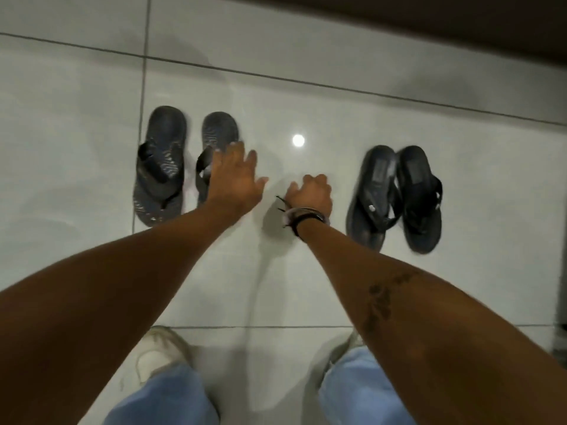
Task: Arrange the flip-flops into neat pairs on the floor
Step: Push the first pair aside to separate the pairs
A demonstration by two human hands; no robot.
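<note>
Two patterned dark blue flip-flops lie side by side at the left: one (pixel 161 167) in full view, the other (pixel 218 134) partly hidden under my left hand (pixel 234 176). That hand hovers over it with fingers spread and holds nothing. At the right, two plain black flip-flops (pixel 376 194) (pixel 422 199) lie together, their inner edges overlapping. My right hand (pixel 311 194), with bracelets at the wrist, hangs between the pairs with fingers curled loosely downward, empty.
The floor (pixel 306 286) is glossy white tile with grey grout lines and a bright lamp reflection (pixel 298 140). A dark wall base (pixel 399 23) runs along the top right. My white shoes (pixel 159 354) and jeans stand at the bottom.
</note>
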